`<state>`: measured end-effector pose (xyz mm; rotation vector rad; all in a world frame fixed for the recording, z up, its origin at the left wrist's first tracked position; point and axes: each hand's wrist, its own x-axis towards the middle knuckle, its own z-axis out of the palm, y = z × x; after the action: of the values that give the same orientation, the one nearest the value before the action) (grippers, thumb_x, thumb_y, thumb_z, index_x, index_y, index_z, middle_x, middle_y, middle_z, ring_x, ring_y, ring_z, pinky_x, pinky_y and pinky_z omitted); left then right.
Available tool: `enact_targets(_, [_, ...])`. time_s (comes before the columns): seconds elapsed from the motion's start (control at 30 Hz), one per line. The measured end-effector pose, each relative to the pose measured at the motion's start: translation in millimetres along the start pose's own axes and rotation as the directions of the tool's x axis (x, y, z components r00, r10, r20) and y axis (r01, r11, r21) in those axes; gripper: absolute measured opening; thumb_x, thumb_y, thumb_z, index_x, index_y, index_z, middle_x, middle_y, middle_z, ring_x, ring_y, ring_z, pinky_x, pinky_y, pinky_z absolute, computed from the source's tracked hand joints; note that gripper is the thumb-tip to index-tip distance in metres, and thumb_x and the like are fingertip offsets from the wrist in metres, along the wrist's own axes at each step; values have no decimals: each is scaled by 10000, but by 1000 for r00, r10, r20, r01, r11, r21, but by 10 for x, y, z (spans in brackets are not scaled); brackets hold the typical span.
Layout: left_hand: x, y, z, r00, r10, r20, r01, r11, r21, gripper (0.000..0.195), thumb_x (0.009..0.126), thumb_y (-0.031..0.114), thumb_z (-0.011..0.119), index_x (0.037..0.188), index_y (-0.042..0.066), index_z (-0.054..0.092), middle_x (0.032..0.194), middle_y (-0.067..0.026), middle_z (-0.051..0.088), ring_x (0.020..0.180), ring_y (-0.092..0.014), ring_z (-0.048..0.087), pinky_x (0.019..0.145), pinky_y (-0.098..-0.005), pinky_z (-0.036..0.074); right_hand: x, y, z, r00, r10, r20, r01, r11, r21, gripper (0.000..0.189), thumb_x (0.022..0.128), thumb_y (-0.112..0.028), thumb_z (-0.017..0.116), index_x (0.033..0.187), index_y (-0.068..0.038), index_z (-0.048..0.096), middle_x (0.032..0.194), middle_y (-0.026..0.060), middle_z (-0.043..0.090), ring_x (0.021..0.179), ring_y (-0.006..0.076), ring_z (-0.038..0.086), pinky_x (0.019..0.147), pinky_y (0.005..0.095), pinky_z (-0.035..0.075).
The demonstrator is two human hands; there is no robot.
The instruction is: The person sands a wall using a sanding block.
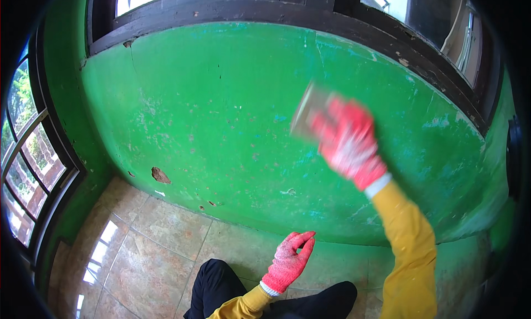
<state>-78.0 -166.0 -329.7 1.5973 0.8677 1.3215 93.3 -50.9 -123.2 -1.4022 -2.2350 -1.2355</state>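
Observation:
A painted green wall (199, 82) spans the view in front of me, with scuffs, pale blue patches and small chips. Against its right half, my right hand (348, 140), in a red-and-white work glove, grips a flat rectangular block (307, 107). Motion blurs both, so whether the block is a sanding block I cannot tell. My left hand (290, 259), gloved alike and dusted white, hovers over my lap. Its fingers are loosely bent, a gap shows between thumb and forefinger, and nothing is seen in it.
Dark wooden window frames (232, 7) run along the wall's top. At the left stands a paned window (35, 153). Glossy floor tiles (153, 256) meet the wall's foot. A brown hole (160, 175) breaks the plaster low down. My bent knees (218, 277) are close to the wall.

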Motion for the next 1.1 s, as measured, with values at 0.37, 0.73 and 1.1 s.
enact_targets(0.37, [-206,72,82,994,50,99,-39,992,-117,76,929,84,671,972,32,706,874,-117,667,808,-239,633,700,-336,487,-1001,-549,1129,966,-257,-16,252,957,-145,598,878,-289,645,1446,-402,496,1541,106,315,1352,379,359,1093,535,334])
enact_targets(0.73, [-270,-20,113,993,28,116,-13,992,-123,74,929,69,659,979,40,706,880,-118,675,828,-260,646,711,-346,501,718,316,-410,772,230,-592,-341,936,-81,783,729,-308,793,1454,-297,497,1471,132,400,1252,399,455,1021,545,401])
enact_targets(1.1, [-438,42,27,989,-30,147,53,987,-152,87,942,71,640,987,32,704,888,-119,674,833,-247,645,731,-341,500,350,150,-244,937,-25,-349,-3,997,-79,671,766,-266,740,1410,-304,558,1431,103,475,1267,346,469,1033,513,423])
